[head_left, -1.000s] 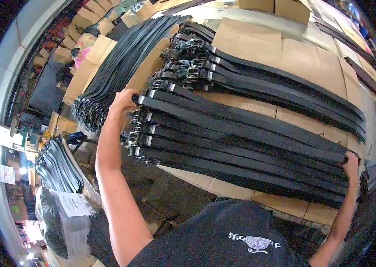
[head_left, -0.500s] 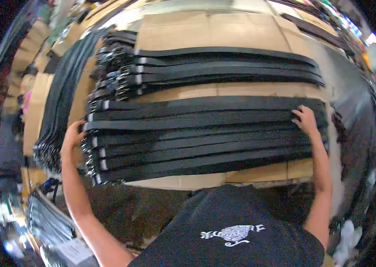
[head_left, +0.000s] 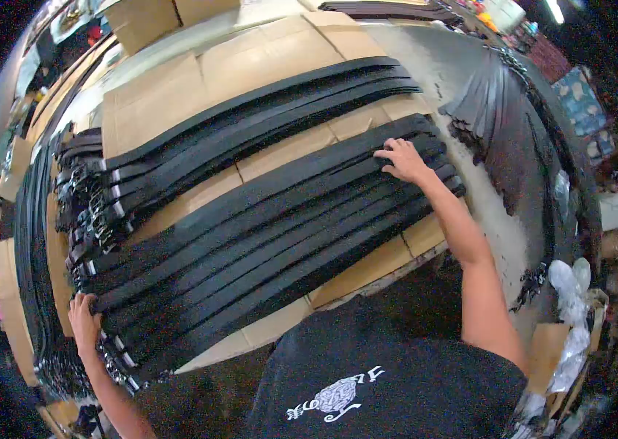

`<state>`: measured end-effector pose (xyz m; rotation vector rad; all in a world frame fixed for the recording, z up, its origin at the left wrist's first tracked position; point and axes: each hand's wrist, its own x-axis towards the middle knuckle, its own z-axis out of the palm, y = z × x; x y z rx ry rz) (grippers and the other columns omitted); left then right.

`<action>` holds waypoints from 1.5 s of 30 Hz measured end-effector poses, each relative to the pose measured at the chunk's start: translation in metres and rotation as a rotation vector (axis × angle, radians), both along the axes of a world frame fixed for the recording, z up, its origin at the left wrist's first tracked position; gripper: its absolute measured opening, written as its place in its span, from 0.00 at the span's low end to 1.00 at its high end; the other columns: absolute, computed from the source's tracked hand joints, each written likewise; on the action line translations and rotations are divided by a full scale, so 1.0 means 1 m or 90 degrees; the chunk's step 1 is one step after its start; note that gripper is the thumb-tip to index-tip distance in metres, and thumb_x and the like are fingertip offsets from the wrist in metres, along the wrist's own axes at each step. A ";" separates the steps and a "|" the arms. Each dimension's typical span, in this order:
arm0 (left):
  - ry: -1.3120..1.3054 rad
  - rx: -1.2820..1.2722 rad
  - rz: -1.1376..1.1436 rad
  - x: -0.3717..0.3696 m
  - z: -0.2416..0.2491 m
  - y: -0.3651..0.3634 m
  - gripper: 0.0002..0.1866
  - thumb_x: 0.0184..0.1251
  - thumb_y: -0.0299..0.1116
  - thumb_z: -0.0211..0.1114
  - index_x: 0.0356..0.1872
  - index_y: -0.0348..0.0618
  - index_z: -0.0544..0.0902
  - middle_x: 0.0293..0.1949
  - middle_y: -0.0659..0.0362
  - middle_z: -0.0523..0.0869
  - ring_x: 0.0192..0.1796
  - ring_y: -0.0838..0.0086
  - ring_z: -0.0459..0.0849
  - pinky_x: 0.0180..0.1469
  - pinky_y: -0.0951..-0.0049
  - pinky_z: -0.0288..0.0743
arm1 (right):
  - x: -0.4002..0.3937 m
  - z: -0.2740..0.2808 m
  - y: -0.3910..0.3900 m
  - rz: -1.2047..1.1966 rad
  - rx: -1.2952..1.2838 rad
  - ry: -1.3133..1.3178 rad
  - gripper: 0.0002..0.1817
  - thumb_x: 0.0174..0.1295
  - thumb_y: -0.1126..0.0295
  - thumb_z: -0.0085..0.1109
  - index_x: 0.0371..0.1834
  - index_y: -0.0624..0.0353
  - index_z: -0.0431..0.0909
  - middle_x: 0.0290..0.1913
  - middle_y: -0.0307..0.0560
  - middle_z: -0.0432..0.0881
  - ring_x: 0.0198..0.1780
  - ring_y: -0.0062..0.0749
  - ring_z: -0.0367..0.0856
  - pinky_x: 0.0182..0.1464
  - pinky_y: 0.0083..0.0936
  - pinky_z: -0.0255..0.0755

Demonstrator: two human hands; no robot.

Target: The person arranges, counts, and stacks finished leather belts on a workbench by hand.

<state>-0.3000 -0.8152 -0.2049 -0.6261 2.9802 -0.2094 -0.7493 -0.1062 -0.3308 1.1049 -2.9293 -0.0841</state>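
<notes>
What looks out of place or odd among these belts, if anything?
Nothing looks spilled or plainly damaged. The untidiest spot is the buckles at the left end of the far belts: they sit in a jumbled cluster, at differing angles, whereas the near belts run roughly side by side.

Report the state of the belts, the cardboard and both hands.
Near belts: flat, side by side
Far belts: side by side, buckles bunched at one end
Left-edge belts: piled lengthwise
Cardboard sheets: flat, partly covered
Left hand: curled at the near belts' end, grip unclear
Right hand: spread on the near belts, grip unclear
</notes>
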 end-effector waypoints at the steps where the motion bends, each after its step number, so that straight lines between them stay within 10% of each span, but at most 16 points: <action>1: -0.016 -0.028 -0.002 0.000 -0.006 -0.007 0.27 0.39 0.23 0.69 0.48 0.46 0.77 0.50 0.57 0.75 0.57 0.58 0.71 0.56 0.58 0.66 | -0.002 0.003 -0.001 0.000 0.020 -0.009 0.27 0.45 0.59 0.71 0.53 0.39 0.78 0.53 0.45 0.73 0.58 0.45 0.69 0.58 0.41 0.65; 8: 0.092 0.009 -0.155 -0.059 -0.017 0.095 0.30 0.34 0.28 0.76 0.46 0.41 0.78 0.47 0.52 0.80 0.52 0.54 0.76 0.54 0.58 0.71 | -0.004 0.001 -0.013 -0.054 0.060 0.026 0.29 0.44 0.61 0.72 0.53 0.42 0.76 0.53 0.46 0.73 0.59 0.45 0.68 0.60 0.42 0.62; 14: 0.125 0.188 -0.263 -0.124 -0.110 0.191 0.29 0.48 0.36 0.73 0.54 0.41 0.76 0.51 0.53 0.78 0.55 0.59 0.74 0.57 0.62 0.68 | 0.017 0.003 -0.042 0.009 -0.042 0.019 0.27 0.43 0.60 0.73 0.51 0.46 0.77 0.52 0.46 0.72 0.59 0.45 0.67 0.62 0.42 0.59; 24: 0.142 0.164 -0.254 -0.162 -0.119 0.188 0.44 0.51 0.55 0.69 0.67 0.45 0.64 0.66 0.48 0.65 0.69 0.52 0.60 0.69 0.53 0.55 | 0.012 0.005 -0.083 0.055 -0.112 -0.034 0.47 0.46 0.39 0.66 0.68 0.48 0.63 0.68 0.57 0.63 0.70 0.54 0.57 0.72 0.48 0.48; 31: 0.128 0.142 -0.177 -0.144 -0.154 0.166 0.46 0.59 0.65 0.55 0.70 0.42 0.59 0.69 0.48 0.61 0.72 0.53 0.56 0.73 0.50 0.45 | 0.020 -0.017 -0.102 0.094 -0.112 -0.017 0.39 0.56 0.40 0.55 0.65 0.54 0.66 0.69 0.51 0.62 0.72 0.51 0.54 0.72 0.51 0.44; 41: 0.030 -0.210 0.054 -0.055 -0.080 0.078 0.44 0.62 0.69 0.46 0.71 0.48 0.60 0.74 0.56 0.53 0.77 0.56 0.41 0.71 0.38 0.29 | 0.023 -0.034 -0.104 0.047 -0.091 0.038 0.35 0.63 0.43 0.49 0.69 0.50 0.63 0.71 0.52 0.60 0.73 0.52 0.51 0.73 0.49 0.39; 45: 0.054 -0.197 0.079 -0.068 -0.051 0.108 0.39 0.60 0.62 0.55 0.68 0.49 0.65 0.70 0.54 0.60 0.74 0.50 0.48 0.69 0.39 0.41 | 0.037 -0.007 -0.116 0.084 -0.204 0.109 0.29 0.54 0.49 0.61 0.57 0.51 0.74 0.61 0.50 0.69 0.62 0.50 0.64 0.62 0.49 0.56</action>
